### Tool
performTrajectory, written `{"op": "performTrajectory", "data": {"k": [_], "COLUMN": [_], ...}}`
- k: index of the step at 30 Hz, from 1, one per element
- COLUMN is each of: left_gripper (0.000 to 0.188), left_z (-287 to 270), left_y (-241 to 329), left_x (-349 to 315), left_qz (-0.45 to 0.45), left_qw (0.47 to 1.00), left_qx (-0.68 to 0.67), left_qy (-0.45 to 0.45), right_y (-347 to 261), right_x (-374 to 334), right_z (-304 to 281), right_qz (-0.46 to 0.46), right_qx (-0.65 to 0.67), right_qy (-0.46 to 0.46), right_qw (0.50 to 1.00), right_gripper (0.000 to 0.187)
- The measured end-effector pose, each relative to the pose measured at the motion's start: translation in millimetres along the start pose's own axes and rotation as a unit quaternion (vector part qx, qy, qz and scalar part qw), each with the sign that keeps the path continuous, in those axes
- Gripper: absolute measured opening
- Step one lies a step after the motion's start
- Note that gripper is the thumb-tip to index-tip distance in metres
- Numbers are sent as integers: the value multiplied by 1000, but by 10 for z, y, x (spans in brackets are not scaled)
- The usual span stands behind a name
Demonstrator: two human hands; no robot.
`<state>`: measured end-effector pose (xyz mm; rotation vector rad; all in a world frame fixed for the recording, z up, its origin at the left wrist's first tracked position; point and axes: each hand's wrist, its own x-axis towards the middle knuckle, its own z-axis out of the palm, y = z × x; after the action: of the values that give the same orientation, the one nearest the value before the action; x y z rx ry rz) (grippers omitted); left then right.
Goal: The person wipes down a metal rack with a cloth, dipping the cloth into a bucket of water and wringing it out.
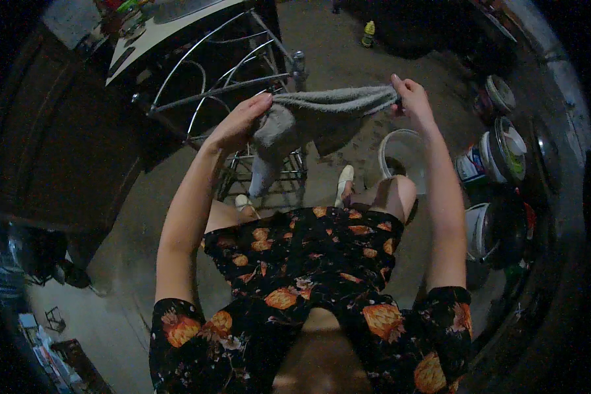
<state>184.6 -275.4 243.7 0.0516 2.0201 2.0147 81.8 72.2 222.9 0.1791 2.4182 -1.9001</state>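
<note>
Pinching the grey cloth [335, 100] at opposite ends, the left hand [241, 119] and right hand [413, 100] are spanning it; it is looking soft, light, probably best held there.

left grip [241, 123] + right grip [412, 102] | gray cloth [335, 98] stretched between | metal rack [207, 98] left | bucket [414, 154] right

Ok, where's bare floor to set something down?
Bare floor between the dark furniture and left forearm; another patch between metal rack and yellow object, beyond the grey cloth. Crowded: the right side, with tubs and a pale bucket.
</note>
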Motion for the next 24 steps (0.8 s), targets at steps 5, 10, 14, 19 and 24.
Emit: {"op": "performTrajectory", "data": {"k": [5,10,14,19,24], "left_gripper": [30,36,47,56,39], "left_z": [641,1045,922,778,676], "left_y": [175,287,266,466,270], "left_x": [626,1101,1216,1250,1553], "left_qz": [104,73,21,25,104], "left_qw": [971,974,994,993,985], "left_qx": [-147,-120,0,108,129], "left_qy": [-157,-175,-104,-48,50], "right_y": [846,1059,667,538,33], "right_x": [438,136,123,353,372], "right_z": [-278,367,332,-521,-1037], "right_qz": [45,238,97,-58,-119], "right_qx": [304,388,343,235,68], "right_qy": [21,-149,46,118,104], "right_qw": [951,878,933,963,985], "right_gripper": [48,71,31,27,29]}}
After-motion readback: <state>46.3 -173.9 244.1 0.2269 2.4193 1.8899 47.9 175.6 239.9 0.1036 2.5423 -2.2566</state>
